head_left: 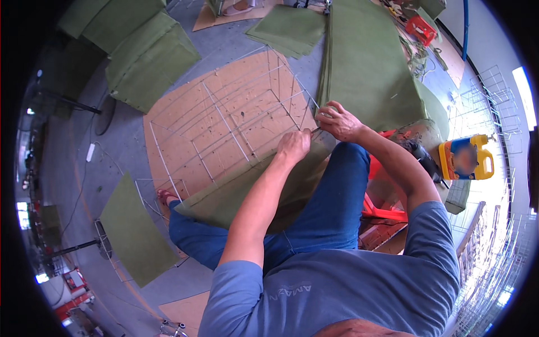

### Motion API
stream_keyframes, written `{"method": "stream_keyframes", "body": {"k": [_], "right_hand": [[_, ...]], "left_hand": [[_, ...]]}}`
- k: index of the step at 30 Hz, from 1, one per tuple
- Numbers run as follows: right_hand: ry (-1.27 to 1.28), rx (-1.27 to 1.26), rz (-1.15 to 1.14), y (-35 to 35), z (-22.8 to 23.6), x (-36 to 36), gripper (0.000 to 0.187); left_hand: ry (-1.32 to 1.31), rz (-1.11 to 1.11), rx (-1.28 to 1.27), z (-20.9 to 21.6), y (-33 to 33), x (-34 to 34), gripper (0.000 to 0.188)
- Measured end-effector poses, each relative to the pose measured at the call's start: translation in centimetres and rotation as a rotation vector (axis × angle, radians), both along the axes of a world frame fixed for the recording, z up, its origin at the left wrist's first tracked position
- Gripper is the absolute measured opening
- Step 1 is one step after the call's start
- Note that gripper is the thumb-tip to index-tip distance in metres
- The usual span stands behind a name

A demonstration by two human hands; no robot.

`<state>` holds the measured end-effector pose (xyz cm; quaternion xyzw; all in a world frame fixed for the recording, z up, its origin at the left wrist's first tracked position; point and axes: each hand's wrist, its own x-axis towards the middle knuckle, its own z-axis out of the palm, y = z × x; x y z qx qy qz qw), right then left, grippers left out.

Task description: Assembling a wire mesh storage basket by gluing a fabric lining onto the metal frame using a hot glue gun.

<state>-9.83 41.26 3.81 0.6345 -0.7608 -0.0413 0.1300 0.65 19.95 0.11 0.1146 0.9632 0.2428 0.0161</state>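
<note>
We are working at a corner of the wire frame (225, 122) on cardboard (177, 106), left hand (295, 146) curled, right hand (341, 122) bent, any grip hidden, ideally keeping the green fabric sheet (216, 202) taut alongside.

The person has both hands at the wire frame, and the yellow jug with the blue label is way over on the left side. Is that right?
Not quite: the head view shows the yellow jug with the blue label over on the right side. The left hand and right hand are indeed both at the wire frame.
</note>
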Motion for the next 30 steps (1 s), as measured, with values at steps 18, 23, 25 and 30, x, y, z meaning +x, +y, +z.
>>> {"method": "stream_keyframes", "body": {"k": [18,23,25,30], "right_hand": [[-0.183,-0.136,-0.042,-6.4,3.4,7.4,0.045],[-0.275,-0.24,0.151,-14.9,0.2,13.2,0.04],[-0.278,-0.211,0.189,-16.2,-1.1,14.4,0.042],[-0.27,-0.231,0.173,-18.3,-2.1,14.9,0.036]], "left_hand": [[0.589,0.166,0.024,2.7,-8.7,10.7,0.055],[0.491,0.212,-0.178,1.1,-15.7,17.7,0.041],[0.46,0.226,-0.146,-0.3,-15.9,17.9,0.036],[0.415,0.274,-0.063,-1.3,-16.7,18.5,0.018]]}}
